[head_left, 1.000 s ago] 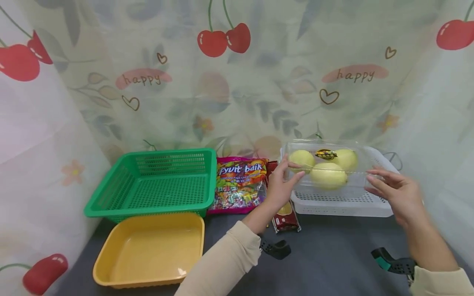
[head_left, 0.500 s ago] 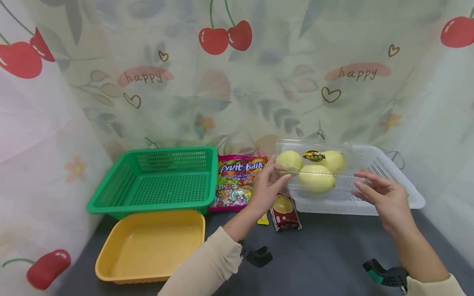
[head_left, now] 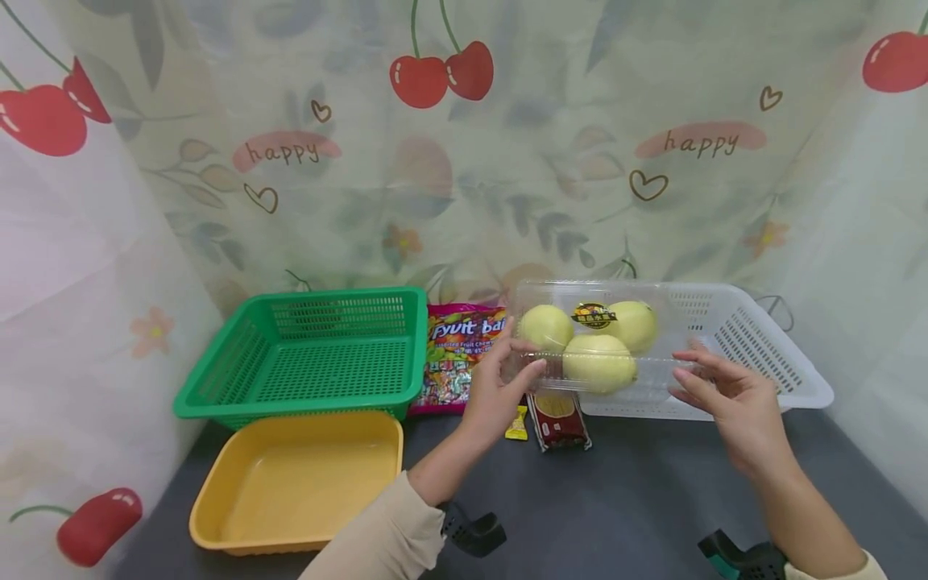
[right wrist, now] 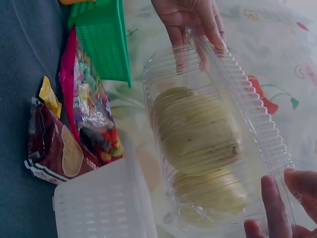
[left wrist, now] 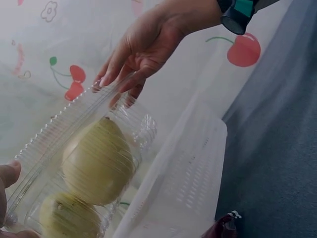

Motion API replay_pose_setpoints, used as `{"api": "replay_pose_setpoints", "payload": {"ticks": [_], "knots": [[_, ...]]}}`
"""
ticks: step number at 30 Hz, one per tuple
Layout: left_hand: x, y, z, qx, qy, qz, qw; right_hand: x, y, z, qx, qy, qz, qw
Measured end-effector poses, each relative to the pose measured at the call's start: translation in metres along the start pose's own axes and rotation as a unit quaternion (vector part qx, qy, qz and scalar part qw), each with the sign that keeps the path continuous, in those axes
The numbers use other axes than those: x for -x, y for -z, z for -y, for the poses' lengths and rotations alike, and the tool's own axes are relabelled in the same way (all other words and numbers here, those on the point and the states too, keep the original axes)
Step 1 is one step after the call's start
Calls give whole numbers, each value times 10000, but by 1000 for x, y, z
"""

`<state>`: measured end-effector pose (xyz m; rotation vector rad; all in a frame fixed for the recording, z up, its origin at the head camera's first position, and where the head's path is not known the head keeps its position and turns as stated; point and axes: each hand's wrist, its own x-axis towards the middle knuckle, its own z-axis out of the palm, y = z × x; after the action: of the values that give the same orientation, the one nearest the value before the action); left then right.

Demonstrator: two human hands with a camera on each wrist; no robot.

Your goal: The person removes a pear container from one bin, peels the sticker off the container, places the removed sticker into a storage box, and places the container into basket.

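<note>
A clear plastic clamshell box [head_left: 656, 372] holds 3 pale yellow-green fruits [head_left: 600, 364] and has a black-and-gold label. My left hand [head_left: 493, 392] pinches its left end between thumb and fingers. At the opposite end my right hand [head_left: 735, 403] pinches the same rim. Raised off the table, the box overlaps the left part of the white basket [head_left: 806, 393] in the head view. The right wrist view shows the box [left wrist: 49, 134] apart from the basket; the left hand [right wrist: 190, 15] grips its far end there.
Left of the box lies a colourful candy bag [head_left: 451, 362], partly covered by my left hand. A maroon snack packet [head_left: 561, 431] and a small yellow packet [head_left: 517, 425] lie in front. A green basket [head_left: 304, 409] and a yellow tray [head_left: 290, 491] stand at the left.
Both hands have carried the clamshell box leftward and slightly lower, from over the white basket toward the candy bag. More of the basket's right side shows now.
</note>
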<state>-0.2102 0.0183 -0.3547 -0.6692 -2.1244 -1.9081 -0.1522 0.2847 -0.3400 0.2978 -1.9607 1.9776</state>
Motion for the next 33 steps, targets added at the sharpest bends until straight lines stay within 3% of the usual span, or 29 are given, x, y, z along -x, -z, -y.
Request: {"api": "replay_pose_setpoints", "payload": {"ticks": [8,18,23,33], "knots": [[19,13,-2,-6,-23,-205,9998,11,-15,-1,-187,118,72,9997],[46,31,-3,-330,-102,-454,9984,28,-33,-2,92,-75,77,9999],[60,38,-3,-289,36,-601,9978,36,-43,-3,255,44,95,9996],[80,49,-8,-94,232,-687,9973,49,-57,-5,49,175,25,9998]]}}
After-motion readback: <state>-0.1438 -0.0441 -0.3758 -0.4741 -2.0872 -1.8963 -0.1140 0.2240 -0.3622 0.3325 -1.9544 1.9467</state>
